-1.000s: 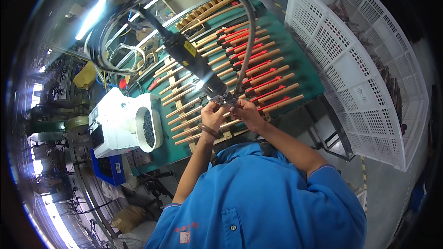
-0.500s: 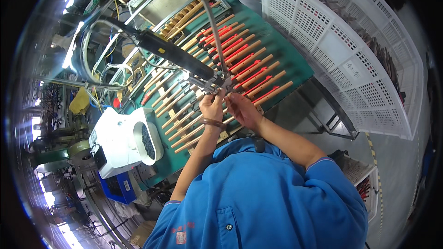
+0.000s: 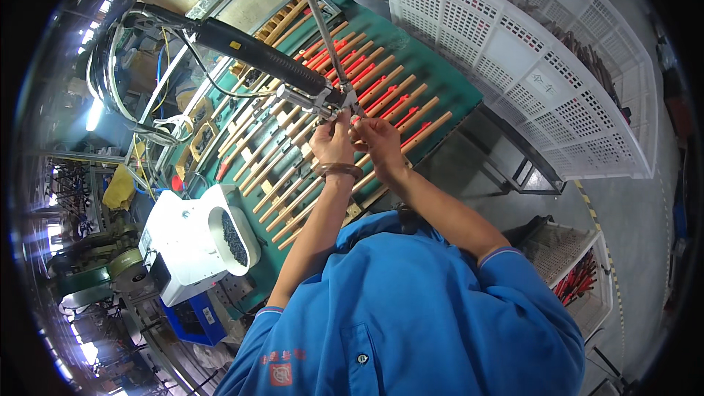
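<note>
At the bottom of the frame, nearest, spreads a blue shirt (image 3: pixel 425 301) with one button in view and red lettering above a square red emblem at the lower left of the chest. From its sleeves both bare forearms angle up and inward to the centre, elbows bent. The left hand (image 3: pixel 334 143), one brown bangle (image 3: pixel 341 169) on its wrist, points upward with its fingers bunched; the right hand (image 3: pixel 381 141) leans in from the right, thumb and fingertips drawn narrow. Whether either grips something small cannot be told. Just above the fingers is the metal head of a single black cylindrical tool (image 3: pixel 260 53), which slants to the upper left and carries one small yellow label. Beneath, on a green table (image 3: pixel 451 77), more than ten wooden rods (image 3: pixel 434 127) lie in a slanting row, several red strips (image 3: pixel 408 116) among them, too overlapped to count exactly. At left stand one white machine (image 3: pixel 183 238), its oval hopper (image 3: pixel 233 238) holding dark pieces, and one blue bin (image 3: pixel 199 320). A white basket (image 3: pixel 603 293) at lower right holds red pieces; a large perforated white crate (image 3: pixel 484 33), handwritten tag on its side, fills the upper right.
</note>
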